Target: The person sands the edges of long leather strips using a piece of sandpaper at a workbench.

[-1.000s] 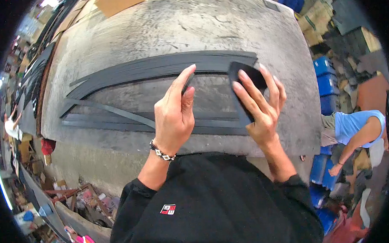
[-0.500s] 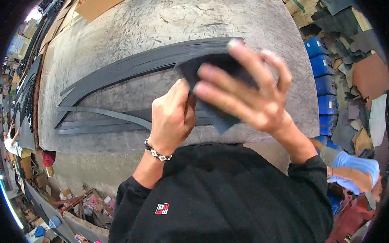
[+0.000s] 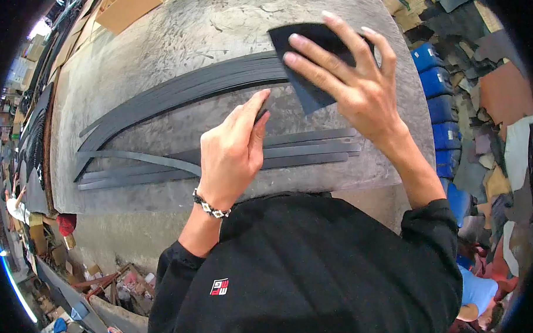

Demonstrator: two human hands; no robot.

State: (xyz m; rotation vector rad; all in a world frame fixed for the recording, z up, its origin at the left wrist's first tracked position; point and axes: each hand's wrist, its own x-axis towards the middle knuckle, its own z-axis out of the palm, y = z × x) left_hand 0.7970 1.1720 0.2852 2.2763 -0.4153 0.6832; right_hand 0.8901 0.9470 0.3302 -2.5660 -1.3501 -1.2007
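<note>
My left hand [image 3: 231, 150] is closed in a pinch on a long, thin dark grey strip [image 3: 143, 155]. The strip curves in from the left, and a bit of its dark edge shows between thumb and fingers. Up and to the right, my right hand [image 3: 364, 92] holds a black sheet [image 3: 310, 95] with a blue-grey side, its fingers spread across the face and the thumb hidden behind. Sheet and left hand are apart. Several straight strips [image 3: 307, 150] lie on the table beneath the left hand. Behind them sits a curved stack of strips [image 3: 182, 92].
The worn grey table [image 3: 227, 36] carries a cardboard box [image 3: 126, 11] at its far left corner. Blue bins [image 3: 442, 110] line its right side, with scraps of sheet material [image 3: 504, 93] piled beyond. A person in blue [image 3: 477, 291] is at the lower right, another person [image 3: 16, 206] far left.
My right hand has moved up and away from the left hand with the sheet, which overlapped the left hand's fingertips before. The left hand stays nearly in place, its fingertips now uncovered.
</note>
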